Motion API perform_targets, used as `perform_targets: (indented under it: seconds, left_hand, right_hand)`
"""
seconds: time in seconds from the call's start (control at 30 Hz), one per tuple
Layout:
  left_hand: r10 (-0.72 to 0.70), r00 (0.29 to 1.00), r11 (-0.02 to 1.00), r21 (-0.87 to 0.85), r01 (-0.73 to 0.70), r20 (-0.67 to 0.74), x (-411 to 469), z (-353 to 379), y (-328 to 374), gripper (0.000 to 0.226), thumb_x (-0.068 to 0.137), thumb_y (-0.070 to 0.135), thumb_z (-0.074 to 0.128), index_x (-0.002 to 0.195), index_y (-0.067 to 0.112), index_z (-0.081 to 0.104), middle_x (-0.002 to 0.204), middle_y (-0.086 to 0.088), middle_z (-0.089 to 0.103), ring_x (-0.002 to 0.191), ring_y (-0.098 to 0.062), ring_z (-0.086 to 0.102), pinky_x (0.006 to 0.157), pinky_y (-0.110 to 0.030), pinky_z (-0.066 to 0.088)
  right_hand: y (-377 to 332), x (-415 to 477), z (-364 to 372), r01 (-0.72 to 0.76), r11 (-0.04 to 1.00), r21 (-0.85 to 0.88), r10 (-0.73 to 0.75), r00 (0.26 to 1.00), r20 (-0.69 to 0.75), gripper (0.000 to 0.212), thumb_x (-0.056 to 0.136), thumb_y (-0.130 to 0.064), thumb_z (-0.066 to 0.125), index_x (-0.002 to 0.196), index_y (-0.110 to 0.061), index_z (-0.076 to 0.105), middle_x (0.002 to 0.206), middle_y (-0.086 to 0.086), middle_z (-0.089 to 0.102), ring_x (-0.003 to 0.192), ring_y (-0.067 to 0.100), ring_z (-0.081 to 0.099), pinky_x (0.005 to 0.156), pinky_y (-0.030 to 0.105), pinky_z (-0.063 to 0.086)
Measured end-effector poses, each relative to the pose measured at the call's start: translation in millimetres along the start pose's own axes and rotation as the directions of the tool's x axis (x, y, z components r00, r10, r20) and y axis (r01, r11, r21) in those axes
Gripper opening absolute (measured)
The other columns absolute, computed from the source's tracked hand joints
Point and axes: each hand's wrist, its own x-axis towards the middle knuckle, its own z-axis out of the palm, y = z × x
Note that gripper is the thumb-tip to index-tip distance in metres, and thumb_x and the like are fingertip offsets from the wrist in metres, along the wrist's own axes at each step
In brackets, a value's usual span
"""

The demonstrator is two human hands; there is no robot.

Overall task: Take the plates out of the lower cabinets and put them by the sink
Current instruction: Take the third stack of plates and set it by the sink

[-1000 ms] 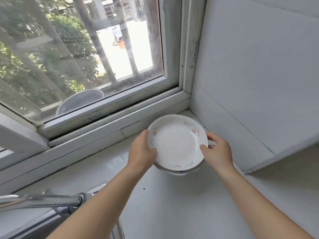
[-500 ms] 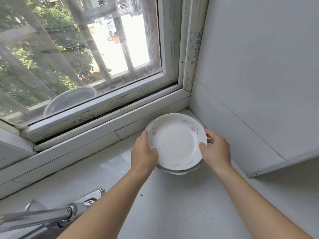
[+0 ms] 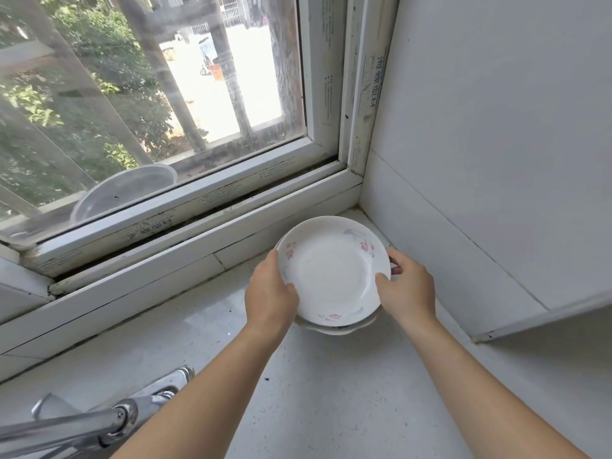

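Observation:
A small stack of white plates (image 3: pixel 332 271) with pink flower prints sits low over the grey counter (image 3: pixel 331 392), in the corner under the window. The rim of a lower plate (image 3: pixel 334 329) shows beneath the top one. My left hand (image 3: pixel 270 298) grips the stack's left edge, thumb on the rim. My right hand (image 3: pixel 405 288) grips the right edge the same way. Whether the stack touches the counter is hidden by my hands.
A chrome tap (image 3: pixel 86 422) juts in at the lower left beside the sink. The white window frame (image 3: pixel 198 233) runs behind the counter, with a clear plastic bowl (image 3: pixel 122 190) outside the glass. A white wall panel (image 3: pixel 496 193) closes the right side.
Both hands have carried the plates a little farther into the corner and lower toward the counter. The grip on both edges is the same.

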Motion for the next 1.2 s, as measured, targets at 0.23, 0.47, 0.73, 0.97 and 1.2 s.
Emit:
perform_targets:
  seconds: [0.23,0.47,0.73,0.97,1.2]
  left_hand:
    - [0.023,0.999,0.999,-0.022,-0.024,-0.024,4,5,2,0.050,0.074,-0.002,0.048,0.120,0.019,0.049,0.111,-0.003,0.059,0.105,-0.025,0.051,0.083,-0.034,0.044]
    - [0.061,0.996,0.998,-0.027,-0.063,-0.070,4,8,-1,0.048,0.073,-0.005,0.046,0.115,0.017,0.051,0.107,0.000,0.058,0.102,-0.024,0.049,0.078,-0.028,0.036]
    - [0.078,0.994,0.997,0.018,-0.077,-0.079,11,12,-7,0.050,0.073,-0.004,0.050,0.119,0.014,0.050,0.113,-0.003,0.058,0.108,-0.026,0.048,0.086,-0.031,0.039]
    - [0.074,0.989,0.997,0.016,-0.072,-0.128,8,13,-4,0.053,0.073,-0.007,0.048,0.121,0.015,0.051,0.110,-0.001,0.059,0.109,-0.026,0.043,0.083,-0.025,0.033]
    - [0.077,0.991,0.996,-0.027,-0.080,-0.114,6,10,-6,0.050,0.074,-0.006,0.048,0.119,0.014,0.052,0.111,-0.001,0.059,0.113,-0.030,0.044,0.086,-0.028,0.036]
  right_hand:
    - [1,1,3,-0.002,1.000,0.021,0.003,1.000,-0.023,0.035,0.076,0.000,0.051,0.098,-0.024,0.065,0.079,-0.007,0.065,0.076,0.016,0.059,0.055,0.015,0.042]
    - [3,2,6,-0.005,1.000,0.028,0.006,0.999,-0.037,0.037,0.077,-0.001,0.053,0.103,-0.025,0.065,0.075,-0.016,0.060,0.078,0.016,0.060,0.059,0.022,0.044]
    - [4,-1,8,-0.018,0.998,0.065,0.021,0.999,-0.050,0.038,0.079,-0.002,0.053,0.107,-0.026,0.064,0.072,-0.016,0.058,0.079,0.020,0.062,0.067,0.029,0.049]
    - [6,-2,11,-0.024,0.995,0.094,0.030,0.997,-0.064,0.038,0.080,0.000,0.052,0.104,-0.028,0.064,0.072,-0.013,0.058,0.080,0.023,0.062,0.072,0.034,0.053]
    - [8,-1,12,-0.012,0.991,0.134,0.020,0.998,-0.059,0.039,0.079,0.000,0.053,0.103,-0.028,0.065,0.074,-0.020,0.059,0.079,0.018,0.062,0.074,0.030,0.052]
